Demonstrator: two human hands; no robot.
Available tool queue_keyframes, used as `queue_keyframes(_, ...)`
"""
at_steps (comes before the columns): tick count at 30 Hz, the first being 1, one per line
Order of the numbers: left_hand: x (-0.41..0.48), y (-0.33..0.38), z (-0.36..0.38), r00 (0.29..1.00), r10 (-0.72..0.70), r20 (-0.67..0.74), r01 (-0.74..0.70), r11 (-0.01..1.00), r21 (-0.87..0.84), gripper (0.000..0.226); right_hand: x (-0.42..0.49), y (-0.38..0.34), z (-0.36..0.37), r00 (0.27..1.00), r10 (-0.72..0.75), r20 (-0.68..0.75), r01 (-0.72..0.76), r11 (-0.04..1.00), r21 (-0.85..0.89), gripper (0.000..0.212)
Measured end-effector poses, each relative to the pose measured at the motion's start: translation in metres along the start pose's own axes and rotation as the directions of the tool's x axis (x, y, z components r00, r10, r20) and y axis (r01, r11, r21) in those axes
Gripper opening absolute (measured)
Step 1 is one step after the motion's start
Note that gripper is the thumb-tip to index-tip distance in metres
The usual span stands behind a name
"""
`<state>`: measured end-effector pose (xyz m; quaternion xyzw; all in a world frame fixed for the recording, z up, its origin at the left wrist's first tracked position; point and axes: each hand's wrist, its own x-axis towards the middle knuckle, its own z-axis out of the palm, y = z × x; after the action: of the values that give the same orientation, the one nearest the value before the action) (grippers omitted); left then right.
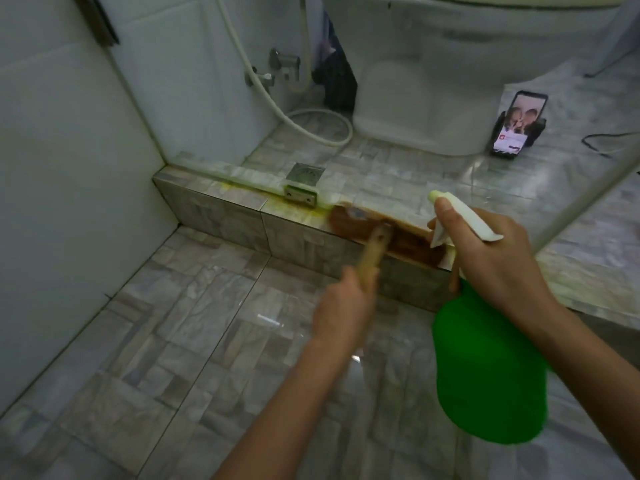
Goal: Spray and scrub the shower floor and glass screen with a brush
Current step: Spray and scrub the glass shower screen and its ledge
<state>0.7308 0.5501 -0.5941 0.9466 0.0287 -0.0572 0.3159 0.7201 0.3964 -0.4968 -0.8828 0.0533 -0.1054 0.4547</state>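
While clamping the brush (pixel 375 247) by its wooden handle with the left grip (pixel 341 306), centre of the frame, presses the blurred brown head onto the top edge of the tiled step (pixel 225 209). Holds a green spray bottle (pixel 491 372) in the right grip (pixel 495 261), right of centre: fingers curled round the neck, one finger lying along the white spray head, another at the trigger, nozzle aimed toward the upper left, just above the brush head. Bottle body hanging low at lower right, over the grey tiled shower floor (pixel 173 341) that fills the lower left.

Rising from the step across the upper frame, the glass screen (pixel 433 174), held at its foot by a metal bracket (pixel 300 196) just left of the brush head. Yellow-green smears on the step around that bracket.

Seen through the glass: a toilet (pixel 450 81) at upper right, a floor drain (pixel 305 173) just behind the bracket, a white hose (pixel 277 109) looping down at upper centre, a phone (pixel 519 123) propped upright near the toilet's base, screen lit.
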Motion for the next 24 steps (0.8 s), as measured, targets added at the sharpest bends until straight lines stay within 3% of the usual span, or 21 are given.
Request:
queue_keyframes(2,0.016,-0.024,-0.018,0.985,-0.125,-0.121,0.120,0.991,-0.052,0.049,0.000,0.002,-0.010,1.000,0.012,-0.002,-0.012,1.000,-0.005,0.054)
queue_keyframes(4,0.016,-0.024,-0.018,0.977,-0.160,-0.143,0.148,0.985,-0.091,0.049,0.002,0.002,-0.016,1.000,0.014,-0.008,-0.014,1.000,-0.011,0.055)
queue_keyframes(8,-0.016,0.017,0.017,0.993,0.063,0.097,-0.058,0.997,-0.055,0.043,0.007,-0.002,-0.017,0.999,0.001,-0.054,-0.003,0.999,-0.043,0.055)
queue_keyframes(9,-0.017,0.018,0.018,0.992,0.089,0.092,-0.087,0.996,-0.030,0.043,0.007,-0.001,-0.017,0.998,0.000,-0.056,-0.004,0.998,-0.060,0.056)
queue_keyframes(13,0.007,-0.015,-0.007,0.981,-0.109,-0.163,0.096,0.992,-0.084,0.045,-0.001,0.018,-0.037,0.999,0.017,-0.035,-0.021,0.995,-0.093,0.053)
queue_keyframes(15,0.006,-0.018,-0.007,0.968,-0.173,-0.183,0.146,0.978,-0.151,0.043,-0.006,0.036,-0.051,0.998,0.044,-0.048,-0.048,0.993,-0.106,0.053)
queue_keyframes(20,-0.016,0.020,0.026,0.995,0.095,-0.010,-0.095,0.995,-0.023,0.045,-0.017,0.067,-0.070,0.996,0.077,-0.042,-0.079,0.996,-0.040,0.063)
queue_keyframes(22,-0.005,0.010,0.019,0.995,0.054,-0.089,-0.056,0.998,-0.022,0.049,-0.025,0.073,-0.074,0.996,0.083,-0.015,-0.083,0.997,0.004,0.074)
queue_keyframes(24,0.003,-0.008,0.007,0.976,-0.092,-0.196,0.073,0.992,-0.098,0.050,-0.030,0.076,-0.080,0.995,0.099,-0.018,-0.098,0.994,0.043,0.076)
